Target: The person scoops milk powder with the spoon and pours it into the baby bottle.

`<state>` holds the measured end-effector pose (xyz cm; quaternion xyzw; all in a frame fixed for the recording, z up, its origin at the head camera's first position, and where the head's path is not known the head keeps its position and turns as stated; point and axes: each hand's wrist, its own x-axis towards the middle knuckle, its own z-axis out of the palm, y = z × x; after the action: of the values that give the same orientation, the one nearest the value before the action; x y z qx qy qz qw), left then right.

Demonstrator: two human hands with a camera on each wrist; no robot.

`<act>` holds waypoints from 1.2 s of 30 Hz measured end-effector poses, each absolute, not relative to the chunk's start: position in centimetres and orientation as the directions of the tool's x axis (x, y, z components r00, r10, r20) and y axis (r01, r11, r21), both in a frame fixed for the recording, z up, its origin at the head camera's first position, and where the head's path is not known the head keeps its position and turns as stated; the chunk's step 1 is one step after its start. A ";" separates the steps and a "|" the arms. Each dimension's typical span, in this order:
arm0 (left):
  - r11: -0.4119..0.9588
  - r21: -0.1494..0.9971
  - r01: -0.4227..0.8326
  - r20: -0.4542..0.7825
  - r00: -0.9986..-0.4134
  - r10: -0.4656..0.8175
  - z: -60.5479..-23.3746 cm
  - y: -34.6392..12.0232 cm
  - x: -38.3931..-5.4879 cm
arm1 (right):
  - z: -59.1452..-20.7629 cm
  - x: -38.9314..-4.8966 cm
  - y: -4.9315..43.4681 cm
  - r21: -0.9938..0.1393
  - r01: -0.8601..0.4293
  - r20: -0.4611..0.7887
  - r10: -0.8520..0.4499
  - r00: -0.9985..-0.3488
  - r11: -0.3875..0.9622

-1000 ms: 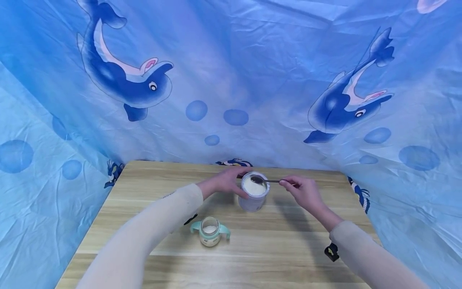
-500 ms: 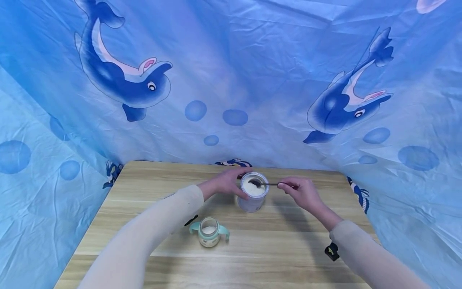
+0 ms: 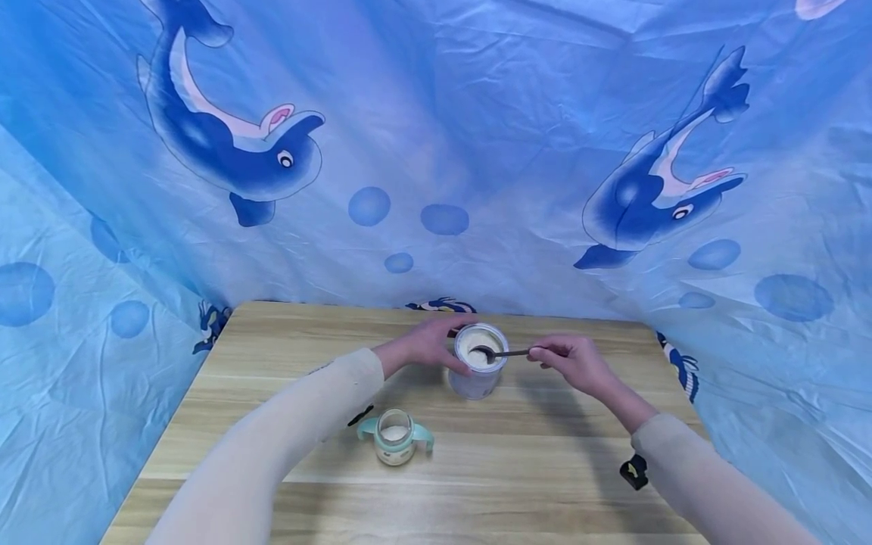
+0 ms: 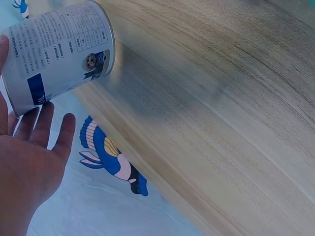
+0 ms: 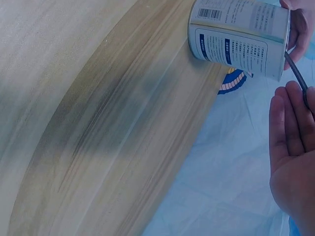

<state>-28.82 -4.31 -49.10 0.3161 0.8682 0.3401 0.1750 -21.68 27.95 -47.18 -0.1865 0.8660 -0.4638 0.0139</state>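
Observation:
Near the back of the table an open can (image 3: pixel 474 384) of pale powder stands upright. My left hand (image 3: pixel 431 344) holds it near the rim, thumb on the near side and fingers round the far side. Printed text and a small animal picture show on the can (image 4: pixel 59 54) in the left wrist view. With its fingertips my right hand (image 3: pixel 575 363) pinches the handle of a dark spoon (image 3: pixel 511 353). The spoon's bowl is inside the can's mouth, at the powder. From the right wrist the handle (image 5: pixel 297 73) is seen passing over the rim.
A small clear bottle (image 3: pixel 395 456) with mint-green handles stands uncapped nearer the front, pale powder inside. The wooden table (image 3: pixel 531 484) meets a blue dolphin-printed cloth (image 3: pixel 518 250) behind and at both sides.
The spoon's bowl has shifted slightly toward the front within the can, and its handle has tilted. My right hand has moved slightly with it; the left hand keeps its hold on the can.

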 end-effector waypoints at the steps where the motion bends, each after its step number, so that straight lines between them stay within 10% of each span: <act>1: 0.564 0.706 0.428 -0.088 -0.738 0.669 -49.1 -4.3 -28.9 | -47.1 -21.7 28.0 -0.822 -0.292 0.131 -0.335 -0.933 0.488; 36: 0.415 0.804 0.425 0.039 -0.735 0.677 -51.7 -4.5 -29.4 | -48.9 -21.2 27.4 -0.970 0.110 -0.170 -0.282 -0.944 0.218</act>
<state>-29.41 -4.51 -51.68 0.3325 0.8281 0.4265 0.1475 -21.22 27.43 -48.89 -0.0563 0.7643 -0.6228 0.1574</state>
